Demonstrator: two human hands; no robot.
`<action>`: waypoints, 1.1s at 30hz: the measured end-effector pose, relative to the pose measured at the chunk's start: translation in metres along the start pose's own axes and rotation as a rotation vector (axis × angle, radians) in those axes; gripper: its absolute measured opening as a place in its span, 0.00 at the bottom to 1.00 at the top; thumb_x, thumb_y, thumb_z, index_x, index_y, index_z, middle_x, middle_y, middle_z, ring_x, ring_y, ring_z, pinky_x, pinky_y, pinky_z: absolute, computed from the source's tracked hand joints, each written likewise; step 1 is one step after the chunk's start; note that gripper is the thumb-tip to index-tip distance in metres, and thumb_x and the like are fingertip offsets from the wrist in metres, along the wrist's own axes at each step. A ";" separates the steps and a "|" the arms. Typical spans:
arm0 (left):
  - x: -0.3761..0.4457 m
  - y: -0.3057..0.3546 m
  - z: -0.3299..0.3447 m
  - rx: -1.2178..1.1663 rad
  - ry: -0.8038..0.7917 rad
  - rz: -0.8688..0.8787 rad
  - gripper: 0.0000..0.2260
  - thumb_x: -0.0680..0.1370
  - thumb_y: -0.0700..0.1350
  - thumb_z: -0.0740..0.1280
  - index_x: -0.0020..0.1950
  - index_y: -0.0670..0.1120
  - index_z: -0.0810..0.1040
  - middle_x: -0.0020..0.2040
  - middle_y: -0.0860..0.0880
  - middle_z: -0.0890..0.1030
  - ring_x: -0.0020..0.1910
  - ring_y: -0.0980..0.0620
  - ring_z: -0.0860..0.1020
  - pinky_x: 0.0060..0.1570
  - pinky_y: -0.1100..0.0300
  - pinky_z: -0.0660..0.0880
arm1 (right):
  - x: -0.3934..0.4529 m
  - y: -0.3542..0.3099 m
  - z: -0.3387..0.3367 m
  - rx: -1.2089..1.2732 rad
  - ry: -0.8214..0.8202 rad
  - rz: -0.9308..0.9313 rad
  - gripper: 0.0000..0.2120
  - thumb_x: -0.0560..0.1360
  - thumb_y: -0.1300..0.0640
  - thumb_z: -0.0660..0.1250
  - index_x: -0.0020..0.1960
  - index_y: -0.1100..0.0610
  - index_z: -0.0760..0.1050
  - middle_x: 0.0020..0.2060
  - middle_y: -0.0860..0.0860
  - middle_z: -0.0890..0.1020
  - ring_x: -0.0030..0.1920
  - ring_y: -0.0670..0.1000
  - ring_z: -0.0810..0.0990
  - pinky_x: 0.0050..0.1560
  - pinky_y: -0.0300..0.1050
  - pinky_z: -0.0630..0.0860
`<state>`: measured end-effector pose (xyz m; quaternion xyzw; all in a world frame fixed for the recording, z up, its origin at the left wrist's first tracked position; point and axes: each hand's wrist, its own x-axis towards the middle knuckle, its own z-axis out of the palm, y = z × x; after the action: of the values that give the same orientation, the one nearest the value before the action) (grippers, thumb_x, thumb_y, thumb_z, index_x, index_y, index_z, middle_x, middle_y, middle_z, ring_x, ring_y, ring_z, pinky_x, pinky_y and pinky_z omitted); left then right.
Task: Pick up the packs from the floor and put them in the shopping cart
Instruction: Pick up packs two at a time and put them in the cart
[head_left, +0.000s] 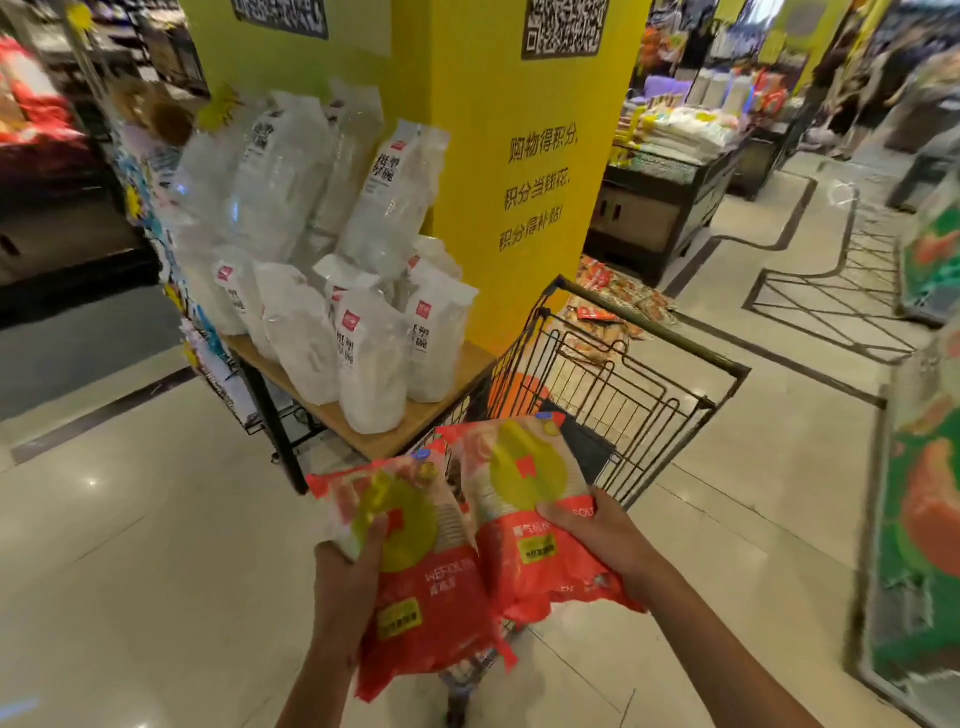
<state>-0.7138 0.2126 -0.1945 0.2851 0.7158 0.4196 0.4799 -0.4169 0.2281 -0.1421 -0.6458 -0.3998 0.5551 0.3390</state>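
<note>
Head view is showing left hand (349, 558) and right hand (597, 535) each gripping a soft, light, crinkly pack, left pack (415, 587) and right pack (524, 514), thumb-over at mid-body, over the shopping cart (649, 374).

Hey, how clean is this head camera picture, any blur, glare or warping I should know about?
Head view: the edges smear with motion blur, worst on the right-hand displays; the wide lens bends the floor lines; small ceiling-light glints sit on the glossy floor; the two red packs and shopping cart read fairly sharp, though their print is soft.
</note>
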 end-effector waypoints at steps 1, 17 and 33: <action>0.003 0.008 0.017 -0.025 0.006 0.004 0.30 0.69 0.68 0.74 0.53 0.43 0.75 0.47 0.42 0.82 0.45 0.42 0.84 0.39 0.48 0.82 | 0.017 -0.003 -0.012 -0.011 -0.003 0.002 0.33 0.61 0.40 0.82 0.60 0.49 0.73 0.53 0.53 0.85 0.50 0.55 0.87 0.51 0.57 0.84; 0.175 -0.052 0.286 -0.118 0.317 -0.313 0.41 0.66 0.72 0.72 0.67 0.45 0.71 0.60 0.43 0.80 0.56 0.42 0.79 0.57 0.47 0.76 | 0.410 0.084 -0.133 -0.259 -0.269 0.229 0.33 0.62 0.53 0.85 0.62 0.59 0.74 0.52 0.62 0.85 0.50 0.63 0.86 0.49 0.67 0.83; 0.204 -0.167 0.367 -0.002 0.498 -0.379 0.28 0.65 0.77 0.67 0.52 0.58 0.75 0.49 0.53 0.82 0.49 0.50 0.82 0.47 0.43 0.81 | 0.488 0.179 -0.153 -0.629 -0.359 0.180 0.38 0.62 0.39 0.80 0.66 0.49 0.70 0.51 0.46 0.85 0.49 0.47 0.85 0.54 0.51 0.83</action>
<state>-0.4516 0.4168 -0.5004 0.0344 0.8514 0.3802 0.3598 -0.2094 0.5842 -0.4937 -0.6433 -0.5456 0.5371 -0.0016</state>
